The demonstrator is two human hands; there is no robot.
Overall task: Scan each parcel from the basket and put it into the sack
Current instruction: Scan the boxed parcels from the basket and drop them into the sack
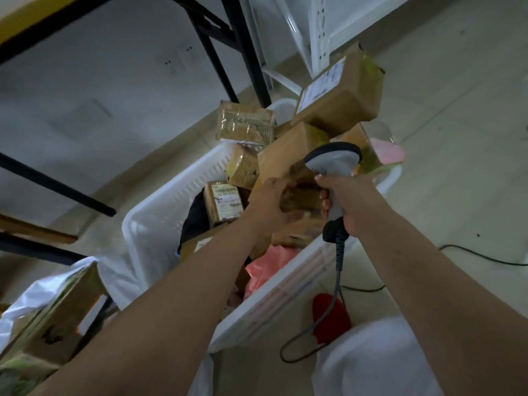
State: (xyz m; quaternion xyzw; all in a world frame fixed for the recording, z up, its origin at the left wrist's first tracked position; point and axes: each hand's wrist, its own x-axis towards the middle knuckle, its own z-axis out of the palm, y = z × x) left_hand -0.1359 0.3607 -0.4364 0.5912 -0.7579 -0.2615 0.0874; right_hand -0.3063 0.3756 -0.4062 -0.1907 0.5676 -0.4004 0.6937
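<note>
Head: slatted plastic basket (160, 207), cardboard parcels (288, 155)

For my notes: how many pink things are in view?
2: a pink bag low in the basket, a pink packet at its far end. More may be hidden.

Basket (160, 212): white moulded plastic, slotted walls, smooth with a dull sheen. Parcels: brown cardboard, matt; the top carton (343, 101) carried a white paper label; a flatter parcel (245, 124) was wrapped in glossy clear tape. Pink bag (268, 267): thin plastic film, crinkled. Scanner (334, 161): smooth grey plastic, black rubbery collar and cable (338, 270). Sack (25, 304): white, shiny, woven-looking plastic. Table legs (245, 47): black painted metal, matt. Shelving (320, 32): white perforated metal. Floor (457, 138): pale tiles, smooth, faintly glossy.
</note>
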